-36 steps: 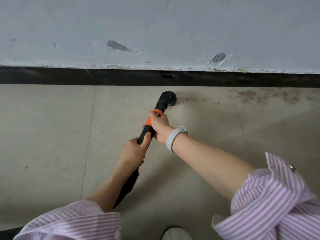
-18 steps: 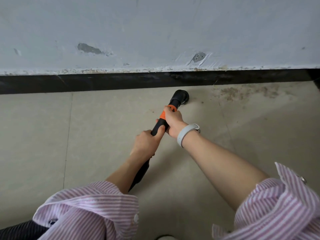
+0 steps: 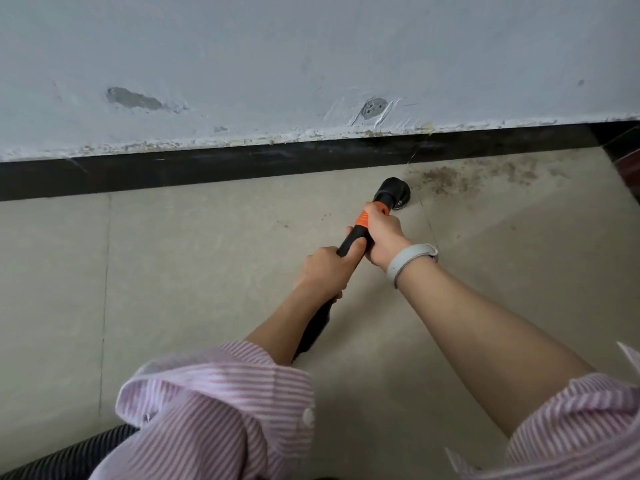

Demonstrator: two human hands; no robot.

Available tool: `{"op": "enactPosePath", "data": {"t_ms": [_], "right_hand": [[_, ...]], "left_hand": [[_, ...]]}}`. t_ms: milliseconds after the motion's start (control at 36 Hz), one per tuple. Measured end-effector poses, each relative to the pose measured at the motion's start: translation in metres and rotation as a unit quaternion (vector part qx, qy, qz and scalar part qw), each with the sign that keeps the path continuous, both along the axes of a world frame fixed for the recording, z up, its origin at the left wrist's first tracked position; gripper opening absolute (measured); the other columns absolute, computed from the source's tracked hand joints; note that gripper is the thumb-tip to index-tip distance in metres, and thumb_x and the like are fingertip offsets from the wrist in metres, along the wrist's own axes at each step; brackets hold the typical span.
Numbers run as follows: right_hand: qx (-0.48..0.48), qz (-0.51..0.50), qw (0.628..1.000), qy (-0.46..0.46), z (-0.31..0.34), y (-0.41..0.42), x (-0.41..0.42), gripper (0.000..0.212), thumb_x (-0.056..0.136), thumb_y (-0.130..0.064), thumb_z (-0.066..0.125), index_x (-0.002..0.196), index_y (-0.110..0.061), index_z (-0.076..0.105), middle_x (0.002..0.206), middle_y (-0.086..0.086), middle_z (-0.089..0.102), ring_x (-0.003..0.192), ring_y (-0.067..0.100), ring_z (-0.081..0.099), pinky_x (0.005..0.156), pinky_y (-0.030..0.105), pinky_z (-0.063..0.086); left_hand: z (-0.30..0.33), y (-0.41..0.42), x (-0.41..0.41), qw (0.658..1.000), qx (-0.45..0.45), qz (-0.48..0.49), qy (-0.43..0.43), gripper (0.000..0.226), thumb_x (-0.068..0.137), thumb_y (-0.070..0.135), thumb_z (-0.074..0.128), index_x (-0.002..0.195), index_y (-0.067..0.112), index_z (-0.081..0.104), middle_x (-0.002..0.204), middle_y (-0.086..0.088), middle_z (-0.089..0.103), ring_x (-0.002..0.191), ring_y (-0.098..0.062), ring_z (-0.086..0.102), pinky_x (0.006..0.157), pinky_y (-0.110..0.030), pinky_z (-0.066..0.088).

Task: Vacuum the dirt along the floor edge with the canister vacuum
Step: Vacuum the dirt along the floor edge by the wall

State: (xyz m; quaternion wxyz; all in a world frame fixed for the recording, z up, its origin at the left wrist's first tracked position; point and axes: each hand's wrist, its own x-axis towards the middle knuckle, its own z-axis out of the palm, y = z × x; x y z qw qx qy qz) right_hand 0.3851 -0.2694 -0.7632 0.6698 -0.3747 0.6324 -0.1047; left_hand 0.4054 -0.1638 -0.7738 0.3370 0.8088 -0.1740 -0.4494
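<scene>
A black vacuum wand (orange band near its tip) slants toward the baseboard, its round nozzle on the floor beside brown dirt.

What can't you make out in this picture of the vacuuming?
Head view only:
- Canister: outside the frame; only the ribbed hose shows, cut by the bottom edge.
- Nozzle mouth: faces the floor, hidden by its own body.
- Wand middle: covered by the left hand and right hand.
</scene>
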Motion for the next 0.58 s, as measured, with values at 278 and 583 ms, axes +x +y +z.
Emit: {"op": "enactPosePath", "data": {"t_ms": [278,583], "right_hand": [[0.033,0.134,0.990,-0.041,-0.001,0.110,0.032,0.025,0.097,-0.025,0.048,0.114,-0.008,0.043,0.081,0.006,0.051,0.061,0.022,0.062,0.061,0.032,0.054],[0.068,0.211,0.973,-0.061,-0.003,0.208,0.061,0.038,0.097,-0.028,0.044,0.129,-0.009,0.034,0.078,0.002,0.049,0.062,0.021,0.060,0.062,0.031,0.052]], "left_hand": [[-0.009,0.119,0.007,0.989,0.016,0.137,-0.061,0.057,0.080,0.065,0.040,0.063,0.011,0.051,0.058,-0.008,0.060,0.055,-0.028,0.061,0.061,-0.039,0.054],[-0.006,0.216,0.021,0.974,0.033,0.202,-0.093,0.056,0.090,0.056,0.043,0.068,0.005,0.051,0.053,-0.008,0.054,0.040,-0.017,0.050,0.047,-0.026,0.041]]}}
